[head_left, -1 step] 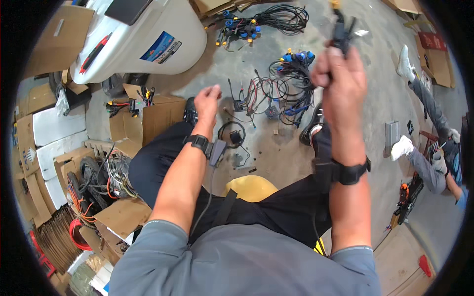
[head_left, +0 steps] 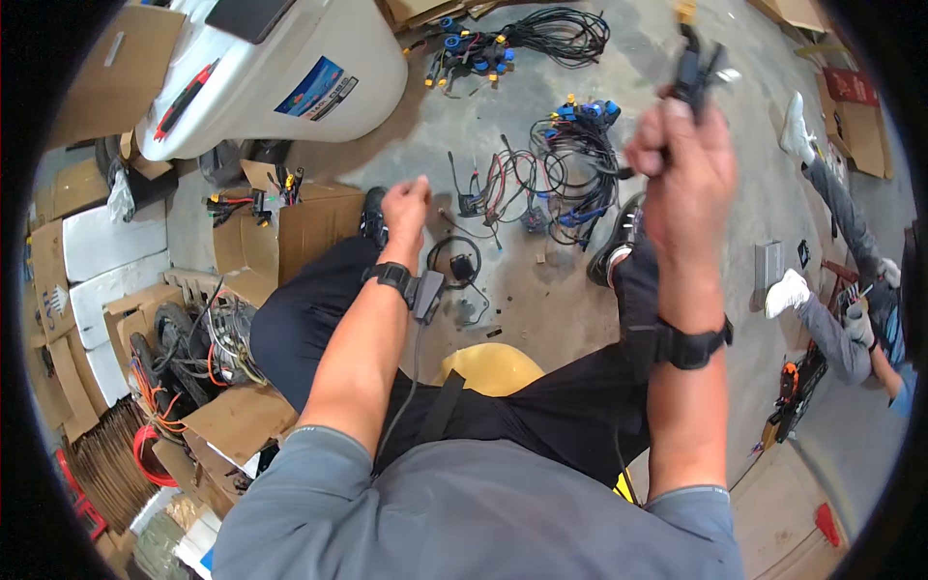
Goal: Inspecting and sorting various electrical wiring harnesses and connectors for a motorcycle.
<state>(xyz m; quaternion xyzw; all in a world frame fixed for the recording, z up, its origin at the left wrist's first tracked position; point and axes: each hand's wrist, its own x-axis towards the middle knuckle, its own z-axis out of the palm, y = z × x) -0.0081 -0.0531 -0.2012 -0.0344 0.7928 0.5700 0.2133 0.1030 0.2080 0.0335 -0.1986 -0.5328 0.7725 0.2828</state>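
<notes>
My right hand (head_left: 681, 174) is raised at the upper right, closed round a black cable connector (head_left: 694, 72) with a yellow tip. My left hand (head_left: 406, 203) hangs over the floor near the left shoe, fingers curled; whatever they may hold is hidden. Between my hands lie a tangle of cables (head_left: 580, 164) with blue and yellow plugs, red and black leads (head_left: 488, 193), and a black part in a looped cable (head_left: 462, 268). A second bundle of black cables (head_left: 551, 34) lies farther up.
A white tub (head_left: 348, 87) with a red-handled tool stands upper left. An open carton (head_left: 319, 222) holding connectors sits by my left leg, near other cartons (head_left: 232, 425) with cables. A co-worker's legs and gloved hand (head_left: 855, 324) are at the right, near a metal case (head_left: 768, 261).
My right hand has shifted slightly right and down with the black connector. My left hand has dropped a little.
</notes>
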